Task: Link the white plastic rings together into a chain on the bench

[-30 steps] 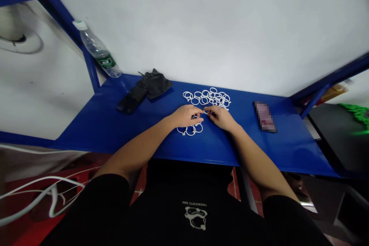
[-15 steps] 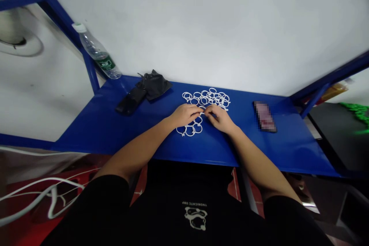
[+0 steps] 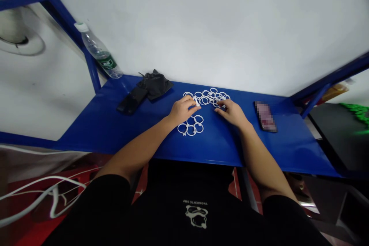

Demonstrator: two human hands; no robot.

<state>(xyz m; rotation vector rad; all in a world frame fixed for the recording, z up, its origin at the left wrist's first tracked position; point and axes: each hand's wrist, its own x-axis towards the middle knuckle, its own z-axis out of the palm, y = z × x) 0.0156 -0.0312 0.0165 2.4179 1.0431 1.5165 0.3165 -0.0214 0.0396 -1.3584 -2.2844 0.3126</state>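
Note:
My left hand (image 3: 182,110) pinches a white ring (image 3: 197,102) with a small tab, raised slightly over the table. My right hand (image 3: 232,112) is at the near right side of a pile of white rings (image 3: 205,100); its thumb and index finger are apart, the fingertips by the rings. Whether they touch one is hard to see. Closer to me, below my left hand, lies a small group of white rings (image 3: 191,130), several of them side by side with little tabs showing.
Rings and hands are over a blue table (image 3: 213,146) against a white wall. On the left stand a clear bottle (image 3: 105,59), a black pouch (image 3: 156,84) and a dark flat object (image 3: 132,100). A phone (image 3: 265,116) with a blurred screen lies on the right.
My hands were together over the rings. They have parted: the left went up and slightly left with a ring, the right moved right to the pile.

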